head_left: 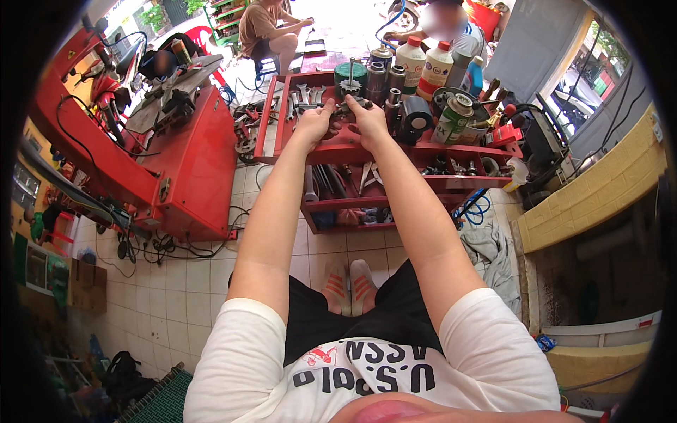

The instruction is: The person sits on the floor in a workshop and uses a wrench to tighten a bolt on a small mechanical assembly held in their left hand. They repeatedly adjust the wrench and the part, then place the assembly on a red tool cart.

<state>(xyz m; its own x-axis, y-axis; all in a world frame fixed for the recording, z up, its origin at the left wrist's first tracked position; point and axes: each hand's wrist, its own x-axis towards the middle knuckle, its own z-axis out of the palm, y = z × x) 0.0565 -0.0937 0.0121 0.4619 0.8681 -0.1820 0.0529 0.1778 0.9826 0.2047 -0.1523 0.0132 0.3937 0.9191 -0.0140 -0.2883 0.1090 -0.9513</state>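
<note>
Both arms stretch out over the red tool cart [423,154]. My left hand [316,127] has its thumb and fingers closed on one side of a small dark metal part [343,111]. On the other side, the fingers of my right hand [368,124] grip the same part; its exact kind is too small to make out. Just beyond stands a toothed metal piece with an upright rod [351,83], in front of a green round container [343,72]. Metal cylinders [376,79] rise to the right of it. Several wrenches [305,93] lie in the cart's tray left of my hands.
White bottles with red caps [435,69], a green-white can [455,116] and a dark cylinder [415,118] crowd the cart's right side. A red machine [187,162] stands left, with cables [169,243] on the tiles. Two people [266,32] sit beyond the cart. Grey cloth [493,257] lies right.
</note>
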